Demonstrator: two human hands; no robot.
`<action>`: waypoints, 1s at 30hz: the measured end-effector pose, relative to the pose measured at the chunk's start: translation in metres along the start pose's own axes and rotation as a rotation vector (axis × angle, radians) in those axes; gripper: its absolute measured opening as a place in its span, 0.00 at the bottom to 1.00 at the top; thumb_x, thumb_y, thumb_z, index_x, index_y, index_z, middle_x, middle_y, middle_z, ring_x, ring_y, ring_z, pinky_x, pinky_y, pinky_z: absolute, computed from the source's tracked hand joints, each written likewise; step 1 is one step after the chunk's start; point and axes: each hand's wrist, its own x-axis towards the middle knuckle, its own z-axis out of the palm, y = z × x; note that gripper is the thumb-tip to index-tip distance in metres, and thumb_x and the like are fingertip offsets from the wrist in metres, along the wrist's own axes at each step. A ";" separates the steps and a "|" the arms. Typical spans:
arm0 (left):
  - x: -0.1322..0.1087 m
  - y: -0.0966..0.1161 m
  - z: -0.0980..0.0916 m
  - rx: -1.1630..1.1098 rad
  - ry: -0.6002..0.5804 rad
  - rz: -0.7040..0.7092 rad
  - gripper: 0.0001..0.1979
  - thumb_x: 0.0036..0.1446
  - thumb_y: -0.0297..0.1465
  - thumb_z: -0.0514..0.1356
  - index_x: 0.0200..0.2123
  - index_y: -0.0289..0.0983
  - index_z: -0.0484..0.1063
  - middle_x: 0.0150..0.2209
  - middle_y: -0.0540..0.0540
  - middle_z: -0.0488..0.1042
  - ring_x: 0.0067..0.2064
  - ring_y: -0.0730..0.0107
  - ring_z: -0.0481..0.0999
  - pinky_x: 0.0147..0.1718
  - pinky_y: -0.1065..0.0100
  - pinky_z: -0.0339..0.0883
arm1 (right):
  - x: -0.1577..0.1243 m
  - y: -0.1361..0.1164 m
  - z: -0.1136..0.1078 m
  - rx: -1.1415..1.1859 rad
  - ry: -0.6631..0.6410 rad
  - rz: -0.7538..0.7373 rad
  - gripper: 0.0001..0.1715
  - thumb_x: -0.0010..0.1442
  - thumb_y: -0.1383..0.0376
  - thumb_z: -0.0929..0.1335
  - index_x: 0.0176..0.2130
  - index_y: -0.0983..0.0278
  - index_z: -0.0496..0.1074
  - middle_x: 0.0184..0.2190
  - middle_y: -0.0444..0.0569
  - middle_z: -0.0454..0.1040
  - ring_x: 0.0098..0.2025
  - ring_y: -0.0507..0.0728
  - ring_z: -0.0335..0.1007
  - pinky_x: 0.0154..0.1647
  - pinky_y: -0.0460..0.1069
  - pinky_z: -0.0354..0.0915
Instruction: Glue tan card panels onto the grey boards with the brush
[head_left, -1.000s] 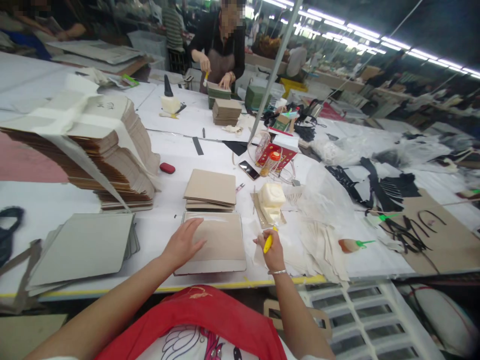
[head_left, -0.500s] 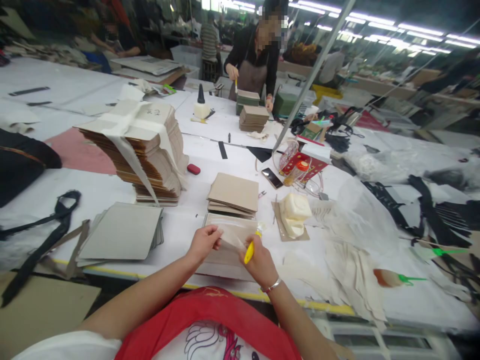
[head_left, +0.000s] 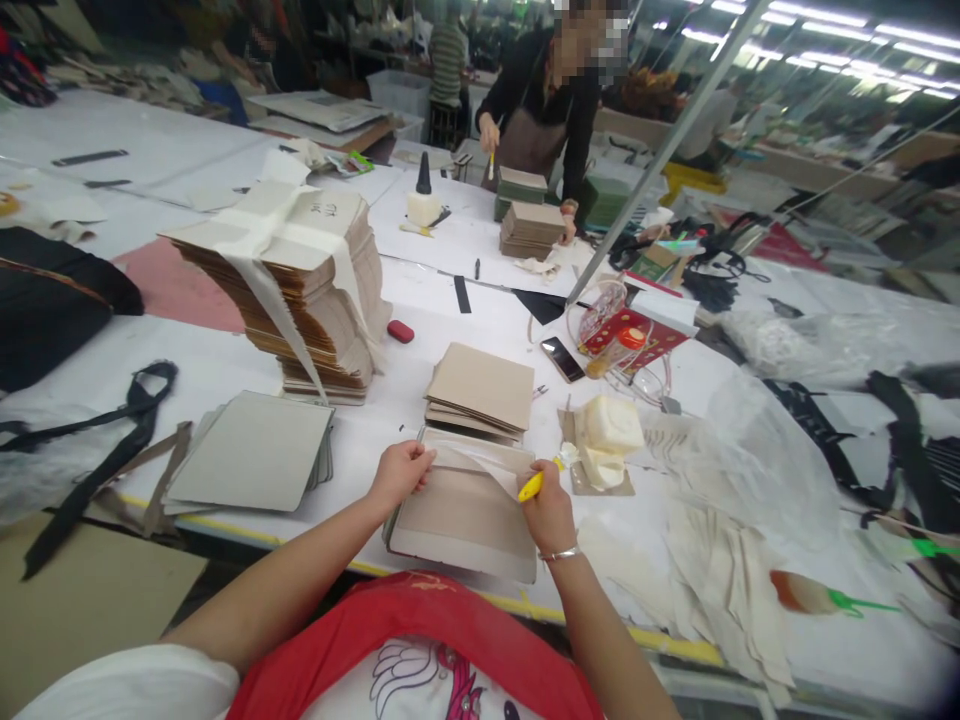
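Observation:
My left hand (head_left: 403,475) is closed, pinching the left end of a thin pale cloth strip (head_left: 474,459). The strip stretches across the far part of a beige board (head_left: 465,520) lying in a low stack at the table's front. My right hand (head_left: 549,508) is closed around a yellow-handled brush (head_left: 532,487) and also grips the strip's right end. White paste coats the bristles, which point away to the right. Just beyond the strip sits a stack of beige boards (head_left: 481,385). To the right, a white paste block or tub (head_left: 613,425) rests on a paste-smeared card.
Grey boards (head_left: 251,450) lie to the left, before a tall tied stack (head_left: 352,285). A phone (head_left: 562,359) and a red bag (head_left: 637,320) are beyond the paste. Cloth strips (head_left: 724,575) hang over the front edge at right. Across the table, a person holds a brush.
My hands have moved apart, drawing the strip out across the board; the right hand went right with the brush. The whole view has shifted slightly.

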 end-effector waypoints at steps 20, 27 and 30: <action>-0.029 -0.013 -0.012 0.360 -0.445 0.572 0.10 0.53 0.33 0.55 0.23 0.35 0.68 0.44 0.44 0.67 0.46 0.69 0.67 0.43 0.70 0.61 | 0.031 0.000 -0.041 0.652 -0.072 0.417 0.22 0.48 0.50 0.66 0.31 0.66 0.68 0.16 0.43 0.69 0.14 0.49 0.63 0.12 0.42 0.57; -0.031 0.000 -0.009 0.339 -0.440 0.568 0.09 0.53 0.34 0.54 0.26 0.36 0.70 0.39 0.46 0.68 0.37 0.73 0.68 0.36 0.72 0.62 | 0.002 -0.004 -0.055 0.612 -0.031 0.187 0.23 0.56 0.50 0.61 0.43 0.65 0.63 0.27 0.48 0.74 0.23 0.51 0.70 0.22 0.45 0.65; -0.037 0.023 -0.009 0.317 -0.477 0.595 0.10 0.53 0.35 0.55 0.26 0.35 0.69 0.31 0.48 0.67 0.32 0.75 0.66 0.31 0.74 0.60 | -0.014 -0.032 -0.042 0.634 -0.268 -0.128 0.17 0.56 0.55 0.62 0.42 0.61 0.59 0.40 0.51 0.72 0.38 0.53 0.71 0.38 0.49 0.67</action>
